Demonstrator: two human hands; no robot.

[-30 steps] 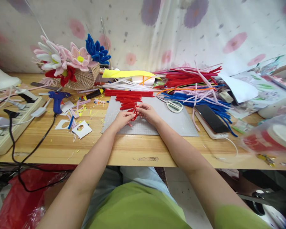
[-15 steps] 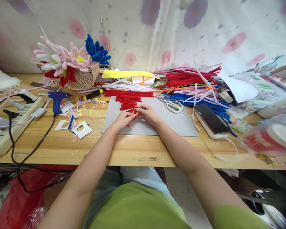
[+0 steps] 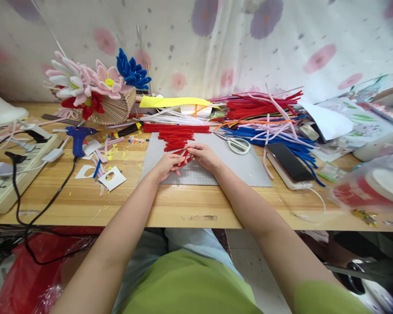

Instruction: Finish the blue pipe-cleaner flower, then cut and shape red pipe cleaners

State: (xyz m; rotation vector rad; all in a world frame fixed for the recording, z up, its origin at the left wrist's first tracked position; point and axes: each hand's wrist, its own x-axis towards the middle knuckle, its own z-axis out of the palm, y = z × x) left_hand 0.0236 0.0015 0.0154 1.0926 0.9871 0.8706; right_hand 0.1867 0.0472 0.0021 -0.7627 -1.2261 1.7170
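My left hand and my right hand nearly meet above the grey cutting mat. Both pinch one red fuzzy stem, which shows between the fingertips; its exact shape is partly hidden by them. Just behind the hands, bent red pieces lie stacked on the mat, with longer red stems along its back edge. Scissors with pale handles rest at the mat's back right.
To the left are a blue glue gun, paper scraps and a power strip. A phone and a bagged cup sit right. Blue stems and fuzzy flowers stand behind.
The fingers of my left hand have shifted slightly around the red stem, and the stem's angle between the hands differs a little. My right hand stays nearly in place.
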